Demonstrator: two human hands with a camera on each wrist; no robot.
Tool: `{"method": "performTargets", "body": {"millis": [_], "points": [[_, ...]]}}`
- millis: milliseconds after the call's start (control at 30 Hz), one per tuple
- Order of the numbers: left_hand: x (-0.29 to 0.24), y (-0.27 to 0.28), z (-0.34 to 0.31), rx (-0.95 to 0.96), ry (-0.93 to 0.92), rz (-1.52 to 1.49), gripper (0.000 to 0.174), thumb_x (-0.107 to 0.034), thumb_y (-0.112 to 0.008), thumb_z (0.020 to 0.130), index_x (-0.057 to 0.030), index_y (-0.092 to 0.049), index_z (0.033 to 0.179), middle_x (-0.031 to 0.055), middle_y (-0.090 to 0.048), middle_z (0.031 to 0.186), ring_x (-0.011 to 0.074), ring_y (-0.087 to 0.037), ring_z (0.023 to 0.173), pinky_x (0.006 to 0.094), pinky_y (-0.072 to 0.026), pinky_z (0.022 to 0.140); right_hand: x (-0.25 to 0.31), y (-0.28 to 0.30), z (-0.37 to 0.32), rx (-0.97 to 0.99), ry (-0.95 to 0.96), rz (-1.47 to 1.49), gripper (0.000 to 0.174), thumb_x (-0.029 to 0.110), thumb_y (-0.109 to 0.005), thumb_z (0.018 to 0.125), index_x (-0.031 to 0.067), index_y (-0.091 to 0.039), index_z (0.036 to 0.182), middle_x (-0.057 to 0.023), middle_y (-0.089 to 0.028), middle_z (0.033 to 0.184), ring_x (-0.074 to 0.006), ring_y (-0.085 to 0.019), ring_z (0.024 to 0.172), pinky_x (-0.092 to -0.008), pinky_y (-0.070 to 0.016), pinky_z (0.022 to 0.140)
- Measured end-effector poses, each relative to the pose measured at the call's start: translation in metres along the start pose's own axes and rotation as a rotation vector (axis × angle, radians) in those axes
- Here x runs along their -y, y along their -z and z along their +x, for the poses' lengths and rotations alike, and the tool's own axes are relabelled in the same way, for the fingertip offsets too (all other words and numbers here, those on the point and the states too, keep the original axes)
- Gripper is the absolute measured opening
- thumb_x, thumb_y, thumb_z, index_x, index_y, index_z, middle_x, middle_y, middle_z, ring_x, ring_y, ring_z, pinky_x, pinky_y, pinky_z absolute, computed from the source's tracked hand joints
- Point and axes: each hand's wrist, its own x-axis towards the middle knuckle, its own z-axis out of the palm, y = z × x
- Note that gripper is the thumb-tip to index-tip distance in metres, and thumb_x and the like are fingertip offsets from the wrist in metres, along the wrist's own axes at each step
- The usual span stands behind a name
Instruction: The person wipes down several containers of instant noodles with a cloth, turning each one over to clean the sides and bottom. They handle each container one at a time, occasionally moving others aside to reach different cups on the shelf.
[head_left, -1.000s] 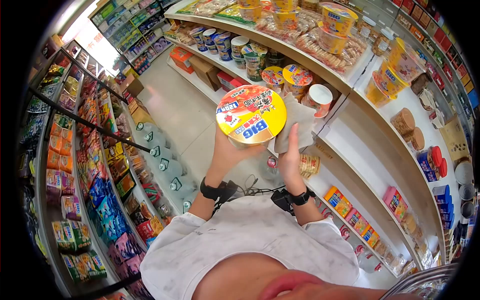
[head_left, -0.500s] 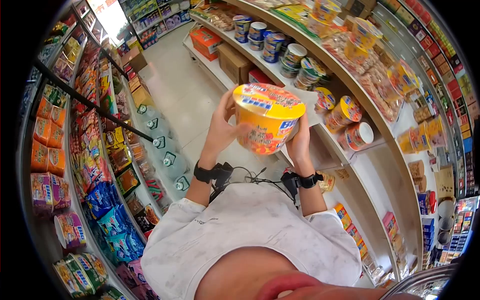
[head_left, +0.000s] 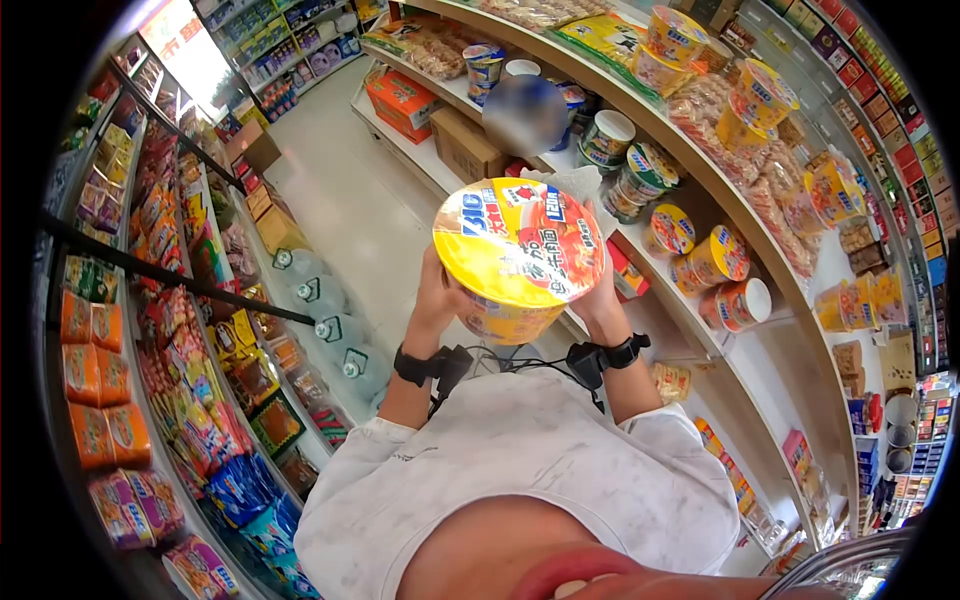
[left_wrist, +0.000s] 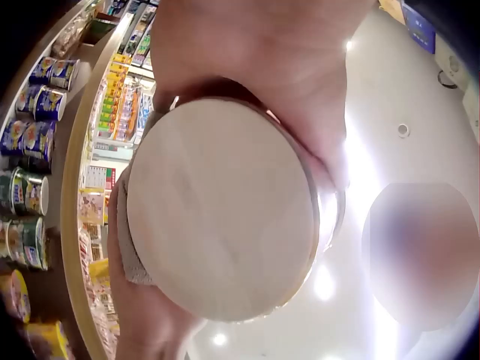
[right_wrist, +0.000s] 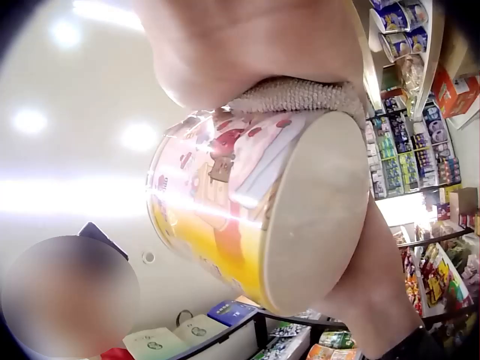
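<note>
A yellow and red instant noodle tub point(head_left: 520, 245) is held up in front of the chest, its printed lid tilted toward the head camera. My left hand point(head_left: 437, 300) grips its left side. On the other side my right hand point(head_left: 603, 305) holds a light grey cloth point(right_wrist: 300, 97) against the tub wall. Part of the cloth point(head_left: 572, 184) also sticks out past the lid in the head view. The plain pale base of the tub point(left_wrist: 223, 214) fills the middle of the left wrist view. Most fingers of both hands are hidden by the tub.
Shelves on the right carry more noodle tubs point(head_left: 712, 256), bagged snacks point(head_left: 700, 110) and a cardboard box point(head_left: 466, 142). Snack packets point(head_left: 170, 365) line the left rack. Large water bottles point(head_left: 320, 290) stand on the floor beside it, along the aisle point(head_left: 345, 150).
The tub was tipped to show its side half a second ago; now its lid faces up again, with the print turned round. The cloth has shifted from beside the tub to behind it.
</note>
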Motion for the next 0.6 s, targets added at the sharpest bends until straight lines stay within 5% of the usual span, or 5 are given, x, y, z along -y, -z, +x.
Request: {"method": "performTargets", "body": {"millis": [100,233,267,400,600], "points": [[-0.009,-0.002,0.05,-0.008,-0.052,0.252,0.103,-0.053,-0.091,0.057,0.0021,-0.05,0.133,0.0082,-0.059,0.131,0.0189,-0.057,0.121,0.0345,-0.0432,0.105,-0.001,0.015,0.045,-0.006,0.028,0.146,0.06,0.052,-0.035,0.105,0.0046,-0.048,0.139,-0.0086,-0.055,0.14,-0.0202,-0.054,0.125,-0.0354,-0.042,0.107],[0.003,-0.002,0.126,0.092,-0.189,0.652,0.111,-0.04,-0.098,0.051,0.0017,-0.045,0.139,0.011,-0.055,0.135,0.0199,-0.052,0.126,0.035,-0.0375,0.11,0.009,0.053,0.114,-0.108,0.09,0.302,0.055,0.049,-0.04,0.104,0.0027,-0.053,0.131,-0.0101,-0.062,0.129,-0.0185,-0.062,0.115,-0.0344,-0.0499,0.099],[0.015,-0.003,0.145,0.207,-0.204,0.632,0.116,-0.027,-0.1,0.049,0.0003,-0.039,0.144,0.0111,-0.055,0.135,0.021,-0.053,0.125,0.0362,-0.0393,0.109,0.01,0.069,0.129,-0.125,0.074,0.336,0.057,0.051,-0.042,0.103,0.002,-0.055,0.128,-0.0097,-0.063,0.126,-0.018,-0.064,0.111,-0.0335,-0.0508,0.098],[0.028,-0.038,0.225,0.279,0.036,0.633,0.118,-0.022,-0.1,0.047,-0.0006,-0.037,0.144,0.0102,-0.054,0.135,0.0212,-0.053,0.126,0.0366,-0.043,0.107,0.021,0.111,0.169,-0.236,0.153,0.298,0.07,0.061,-0.04,0.1,-0.0006,-0.054,0.129,-0.0098,-0.063,0.127,-0.0178,-0.064,0.111,-0.0317,-0.0509,0.097],[0.073,-0.051,0.315,0.395,0.065,0.383,0.115,-0.019,-0.1,0.048,-0.0008,-0.037,0.143,0.0097,-0.054,0.134,0.0184,-0.055,0.122,0.0373,-0.0464,0.105,0.052,0.14,0.209,-0.302,0.195,0.206,0.078,0.068,-0.031,0.099,0.0024,-0.049,0.138,-0.0081,-0.057,0.133,-0.0126,-0.053,0.122,-0.0269,-0.0404,0.102]]}}
